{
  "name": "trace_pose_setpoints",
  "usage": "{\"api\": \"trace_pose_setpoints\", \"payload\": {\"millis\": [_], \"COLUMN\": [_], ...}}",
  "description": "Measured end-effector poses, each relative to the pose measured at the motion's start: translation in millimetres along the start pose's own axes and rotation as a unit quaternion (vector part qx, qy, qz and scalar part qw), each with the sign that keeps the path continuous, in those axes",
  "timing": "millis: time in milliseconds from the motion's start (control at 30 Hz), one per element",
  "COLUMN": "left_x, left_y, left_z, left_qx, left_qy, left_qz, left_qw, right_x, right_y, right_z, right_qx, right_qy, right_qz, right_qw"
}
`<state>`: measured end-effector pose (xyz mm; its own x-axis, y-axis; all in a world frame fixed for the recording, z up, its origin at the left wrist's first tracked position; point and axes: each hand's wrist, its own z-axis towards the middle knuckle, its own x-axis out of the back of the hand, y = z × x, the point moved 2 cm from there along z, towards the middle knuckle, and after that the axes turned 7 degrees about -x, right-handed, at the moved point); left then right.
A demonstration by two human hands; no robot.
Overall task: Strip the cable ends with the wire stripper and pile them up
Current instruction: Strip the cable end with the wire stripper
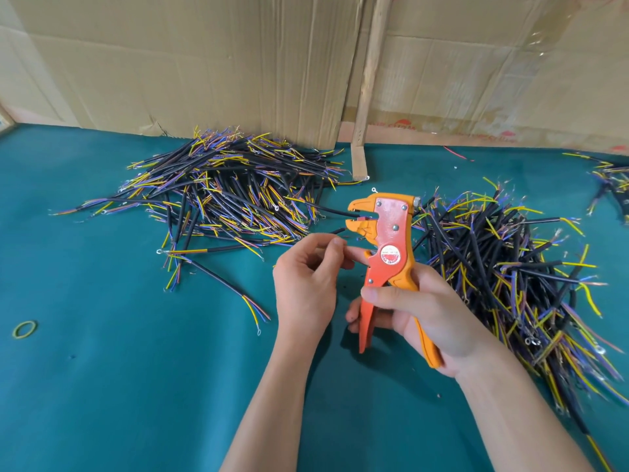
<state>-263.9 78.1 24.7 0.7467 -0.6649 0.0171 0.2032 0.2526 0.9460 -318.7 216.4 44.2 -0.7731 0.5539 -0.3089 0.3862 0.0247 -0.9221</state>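
Orange and red plastic-and-metal wire stripper stands upright in the right hand, whose fingers curl round both handles without yet drawing them together, so the beak-like jaws at the top stand parted. The left hand pinches a short black-sheathed cable between thumb and forefinger just beside the tool, its dark end reaching toward the lower jaw; whether the end is seated in the jaws cannot be told. The likely failure is a squeeze with the end too shallow or skewed, which would nick the thin copper strands or leave the insulation half torn. The pinch sits close to the jaws, so a fingertip could be caught, and the smooth round sheath might slip through the fingers as the tool pulls. Behind the left hand lies a loose heap of black cables with yellow, blue and brown cores; a second, denser heap of the same cables lies to the right, some ends frayed to bare strands. All rest on a teal felt-like table cover, soft and matte, backed by creased brown cardboard sheets. A thin yellow rubber band lies at the far left.
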Motion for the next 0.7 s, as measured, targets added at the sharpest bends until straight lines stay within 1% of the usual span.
{"api": "trace_pose_setpoints", "payload": {"millis": [133,333,500,700], "left_x": [1.6,4.2,4.3,3.7], "left_y": [-0.9,-5.0,-7.8,-7.9], "left_z": [0.3,0.9,2.3,1.3], "left_qx": [0.001,0.002,-0.020,-0.038], "left_qy": [0.006,-0.013,-0.016,-0.016], "left_qz": [0.011,0.027,0.054,0.061], "left_qw": [1.000,1.000,0.998,0.997], "right_x": [0.6,0.7,1.5,4.2], "right_y": [1.1,1.4,0.1,-2.8], "right_z": [1.6,2.8,2.4,1.0], "right_qx": [-0.008,-0.011,-0.012,-0.010], "right_qy": [0.004,0.019,0.029,0.051], "right_qz": [0.010,0.029,0.074,0.081], "right_qw": [1.000,0.999,0.997,0.995]}}
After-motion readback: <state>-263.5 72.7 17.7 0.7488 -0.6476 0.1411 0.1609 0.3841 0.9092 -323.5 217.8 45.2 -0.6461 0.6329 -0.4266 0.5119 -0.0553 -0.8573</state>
